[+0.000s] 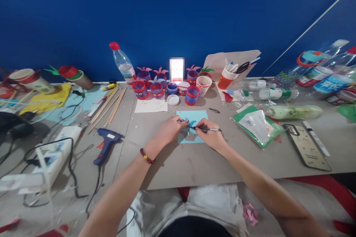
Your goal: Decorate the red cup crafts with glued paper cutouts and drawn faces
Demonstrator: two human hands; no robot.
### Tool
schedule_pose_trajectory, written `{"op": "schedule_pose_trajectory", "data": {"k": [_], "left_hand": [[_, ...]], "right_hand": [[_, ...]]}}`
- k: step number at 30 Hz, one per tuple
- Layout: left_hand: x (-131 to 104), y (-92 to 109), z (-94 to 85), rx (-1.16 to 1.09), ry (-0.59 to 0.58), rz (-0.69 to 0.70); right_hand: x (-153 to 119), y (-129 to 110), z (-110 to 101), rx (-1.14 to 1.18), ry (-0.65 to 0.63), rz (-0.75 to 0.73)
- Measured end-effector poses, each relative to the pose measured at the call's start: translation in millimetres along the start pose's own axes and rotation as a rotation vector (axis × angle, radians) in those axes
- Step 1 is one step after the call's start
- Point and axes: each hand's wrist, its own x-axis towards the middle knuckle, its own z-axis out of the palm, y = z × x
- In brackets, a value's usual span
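A light blue sheet of paper [194, 139] lies flat on the table in front of me, with a darker blue leaf-like paper cut-out [192, 123] on it. My left hand [172, 127] rests at the sheet's left side, its bent fingertips holding the cut-out down. A small dark item shows by those fingertips, too small to name. From the other side, my right hand [210, 136] grips a black pen [209, 129], its tip at the cut-out's edge. The pen lies almost level, pointing left. Part of the cut-out is hidden by my fingers.
Decorated red and purple cups [191, 95] stand behind the sheet, near a lit, blurred screen [177, 69]. Left are a blue glue gun [108, 144], wooden sticks [112, 109] and a power strip [59, 152]. Right are a green packet [257, 126], plastic bottles [278, 93] and a phone [306, 147].
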Motion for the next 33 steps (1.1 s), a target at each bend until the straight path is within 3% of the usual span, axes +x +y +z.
{"op": "schedule_pose_trajectory", "data": {"k": [17,25,33], "left_hand": [[0.7,1.0,-1.2,-0.018,-0.019,0.017],[-1.2,15.8,-8.2,0.169,-0.061,0.016],[-3.0,20.2,-7.8,0.315,0.010,-0.076]], "right_hand": [[2.5,0.0,-2.3,0.077,0.004,0.083],[13.9,6.2,-4.2,0.384,0.053,0.304],[10.0,7.2,-2.3,0.249,0.079,0.199]]}}
